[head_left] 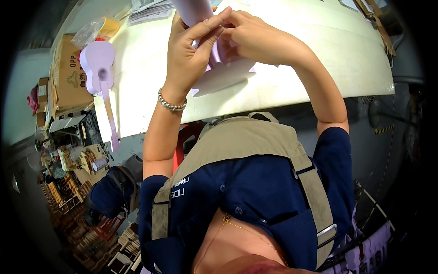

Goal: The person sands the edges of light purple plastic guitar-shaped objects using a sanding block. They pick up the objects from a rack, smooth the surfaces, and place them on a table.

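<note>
Over the near part of the table I have a smooth lilac piece [194, 13] with a rounded upper part. Its lower part spreads into a flat lilac shape with pointed corners, and its kind is not plain from here. My left hand [189, 48], with a beaded bracelet on the wrist, is wrapped round its side, thumb and forefinger stretched toward the right hand. Bent close against those fingertips, my right hand [258, 39] has its fingers pinched at the piece. Whatever lies between them is hidden.
A lilac ukulele [100, 59] lies at the left edge of the pale table [315, 73], its neck toward me. Beside it are a cardboard box [70, 80] and a yellow tape roll [108, 28]. Papers [148, 13] lie at the far left. Wooden parts on racks [68, 189] stand lower left.
</note>
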`<state>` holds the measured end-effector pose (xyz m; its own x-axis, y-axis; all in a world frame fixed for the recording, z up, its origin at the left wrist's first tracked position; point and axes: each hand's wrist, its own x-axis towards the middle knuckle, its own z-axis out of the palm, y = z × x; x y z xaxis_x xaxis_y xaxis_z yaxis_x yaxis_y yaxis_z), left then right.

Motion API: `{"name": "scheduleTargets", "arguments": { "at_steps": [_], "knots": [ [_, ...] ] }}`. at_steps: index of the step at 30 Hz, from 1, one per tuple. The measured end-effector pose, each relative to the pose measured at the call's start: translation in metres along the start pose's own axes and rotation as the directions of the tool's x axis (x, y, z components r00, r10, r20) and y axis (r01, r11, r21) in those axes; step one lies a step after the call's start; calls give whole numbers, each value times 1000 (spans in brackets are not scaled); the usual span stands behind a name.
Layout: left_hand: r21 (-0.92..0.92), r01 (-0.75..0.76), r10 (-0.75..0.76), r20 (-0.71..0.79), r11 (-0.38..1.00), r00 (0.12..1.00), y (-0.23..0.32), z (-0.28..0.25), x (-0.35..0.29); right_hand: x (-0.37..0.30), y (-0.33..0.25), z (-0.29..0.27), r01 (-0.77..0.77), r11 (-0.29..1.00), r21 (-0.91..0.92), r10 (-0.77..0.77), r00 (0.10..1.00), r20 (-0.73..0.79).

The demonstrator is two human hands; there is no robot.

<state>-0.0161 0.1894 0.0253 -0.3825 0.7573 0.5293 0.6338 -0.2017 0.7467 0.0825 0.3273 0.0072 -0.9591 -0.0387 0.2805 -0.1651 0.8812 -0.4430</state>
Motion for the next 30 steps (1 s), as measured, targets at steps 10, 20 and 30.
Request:
{"name": "scheduleTargets", "arguments": {
  "at_steps": [10, 20, 30],
  "knots": [
    [153, -131, 124, 50, 980, 991, -5, -7, -1, 9, -5, -16, -280, 955, -92, 266, 954, -141],
    [-355, 284, -289, 40, 891, 957, -46, -84, -33, -186, 155, 93, -874, 486, 22, 814, 443, -375],
    [-665, 336, -728, -483, 666, 486, -73, -131, -125, -169, 110, 105, -750, 658, 63, 639, 512, -574]
  ]
}}
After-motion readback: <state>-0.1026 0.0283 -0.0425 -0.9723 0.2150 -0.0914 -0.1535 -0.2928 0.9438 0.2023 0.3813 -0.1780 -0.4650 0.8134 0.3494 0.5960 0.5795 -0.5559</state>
